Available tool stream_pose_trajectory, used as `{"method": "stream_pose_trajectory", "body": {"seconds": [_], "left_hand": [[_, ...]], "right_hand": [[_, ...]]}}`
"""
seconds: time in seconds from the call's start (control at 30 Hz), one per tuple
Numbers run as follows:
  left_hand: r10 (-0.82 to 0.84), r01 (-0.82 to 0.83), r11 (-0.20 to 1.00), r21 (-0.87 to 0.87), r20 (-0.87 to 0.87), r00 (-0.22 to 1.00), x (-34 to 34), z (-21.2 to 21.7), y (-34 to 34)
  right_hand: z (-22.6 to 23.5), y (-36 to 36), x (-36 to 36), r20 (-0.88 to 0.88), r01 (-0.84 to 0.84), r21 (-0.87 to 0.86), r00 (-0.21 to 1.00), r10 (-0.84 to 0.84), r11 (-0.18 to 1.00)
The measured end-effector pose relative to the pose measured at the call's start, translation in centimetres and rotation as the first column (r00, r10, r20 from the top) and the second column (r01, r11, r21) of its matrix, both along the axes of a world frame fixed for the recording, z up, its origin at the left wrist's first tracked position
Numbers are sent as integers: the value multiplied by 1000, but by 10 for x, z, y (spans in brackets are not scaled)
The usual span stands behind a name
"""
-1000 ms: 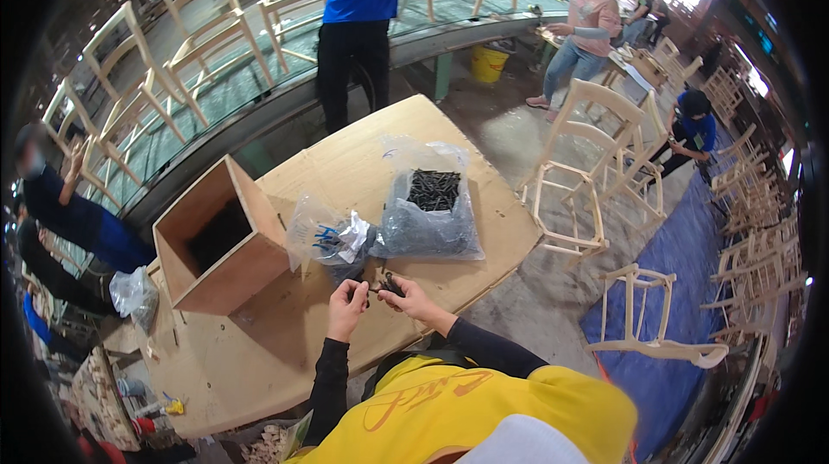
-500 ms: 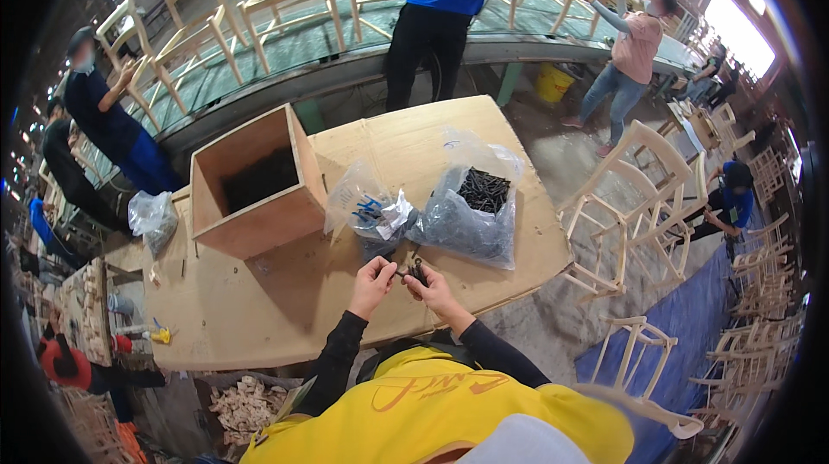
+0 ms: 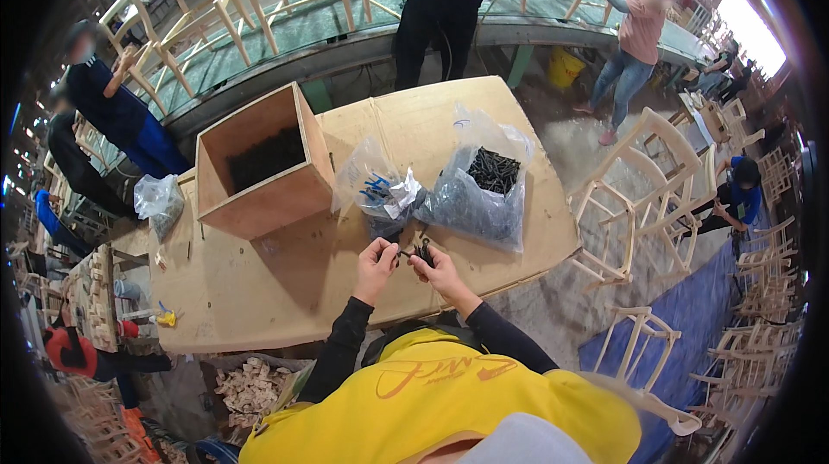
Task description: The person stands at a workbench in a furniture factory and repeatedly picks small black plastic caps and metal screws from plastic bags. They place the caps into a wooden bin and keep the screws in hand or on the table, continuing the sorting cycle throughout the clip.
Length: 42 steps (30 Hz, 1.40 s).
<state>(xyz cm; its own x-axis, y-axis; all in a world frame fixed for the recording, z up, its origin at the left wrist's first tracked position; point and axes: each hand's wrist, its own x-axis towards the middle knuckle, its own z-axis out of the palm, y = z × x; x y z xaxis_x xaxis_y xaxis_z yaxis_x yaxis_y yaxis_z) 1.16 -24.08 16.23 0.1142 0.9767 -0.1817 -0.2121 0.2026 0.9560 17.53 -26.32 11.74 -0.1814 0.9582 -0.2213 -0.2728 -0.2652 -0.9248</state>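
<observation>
Both my hands meet over the near edge of a cardboard-covered table [image 3: 250, 317]. My left hand [image 3: 374, 269] pinches a small dark piece that looks like a bolt. In my right hand [image 3: 443, 275] are several black bolts [image 3: 425, 250], gripped between thumb and fingers with their ends sticking up. The two hands are close together, and the fine detail between the fingertips is too small to tell. Just beyond them lies an open clear plastic bag [image 3: 475, 215] full of black bolts [image 3: 494, 172]. Beside it, a second clear bag [image 3: 385, 224] with blue marks holds dark pieces.
An open wooden box [image 3: 263, 212] with dark contents stands left on the table. A small plastic bag [image 3: 161, 205] sits at the left edge. Unfinished chairs [image 3: 643, 179] stand at right. Across the table, people work beside a green conveyor [image 3: 363, 32] carrying chairs.
The view has shifted slightly, so the table sits a little higher. My hands stay together over the near edge, still holding the dark pieces, with small finger movements.
</observation>
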Motion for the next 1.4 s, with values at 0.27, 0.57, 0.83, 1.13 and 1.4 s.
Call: {"method": "stream_pose_trajectory", "body": {"seconds": [0.27, 0.57, 0.83, 1.13, 1.4], "left_hand": [[-100, 100, 986, -130, 2, 995, -3, 6, 2], [36, -36, 999, -15, 28, 999, 3, 9, 1], [-127, 157, 970, 186, -164, 978, 11, 36, 2], [-41, 100, 972, 213, -265, 963, 19, 33, -3], [278, 106, 827, 552, -566, 776, -10, 83, 34]], "right_hand": [[0, -1, 3, -62, -8, -5, 998, 8, 1000], [13, 3, 6, -171, 12, -61, 985, -22, 998], [16, 4, 7, -248, -22, -32, 969, 14, 999], [15, 0, 12, -293, 2, -3, 956, -3, 1000], [16, 0, 14, -284, 13, -131, 958, -50, 991]]}}
